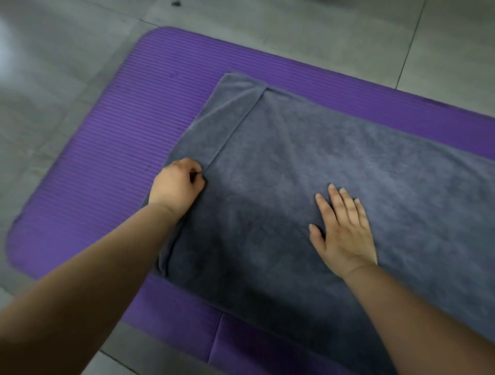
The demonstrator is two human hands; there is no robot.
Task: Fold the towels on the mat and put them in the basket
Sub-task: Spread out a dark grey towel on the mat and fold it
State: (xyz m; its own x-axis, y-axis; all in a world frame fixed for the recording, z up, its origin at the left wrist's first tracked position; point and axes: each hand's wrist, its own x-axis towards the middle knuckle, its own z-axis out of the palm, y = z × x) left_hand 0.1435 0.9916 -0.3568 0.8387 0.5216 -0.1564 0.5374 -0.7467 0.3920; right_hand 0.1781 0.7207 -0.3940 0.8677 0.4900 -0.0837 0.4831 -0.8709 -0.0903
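Head view, only cam.

L hand (pixel 176 184): forearm comes in from lower left, reaching out over the mat (pixel 115 139). Hand sits knuckles-up at the towel's left end. Fingers curled in tight, thumb against index, pinching the cloth right where a towel edge line ends. Wrist lies on the towel.

R hand (pixel 345 230): forearm comes in from lower right. Palm down, flat on the towel mid-area. Fingers straight and close together, thumb splayed to the left. Grips nothing, just presses the cloth.

Hands well apart, L farther out than R.

Towel (pixel 334 150): grey, spread flat on the purple ribbed mat, runs off frame to the right. Left end shows 2 layers: a straight edge line runs from the far edge down to the L hand's pinch, w/ a narrow strip of towel left of that line. Some soft creases fan out near the far-left corner.

Mat: rounded corners, lies on grey tiled floor (pixel 53 67). Purple border shows around the towel on far, left and near sides. Seam visible in the near edge.

Small dark speck (pixel 176 3) on floor, top of frame.
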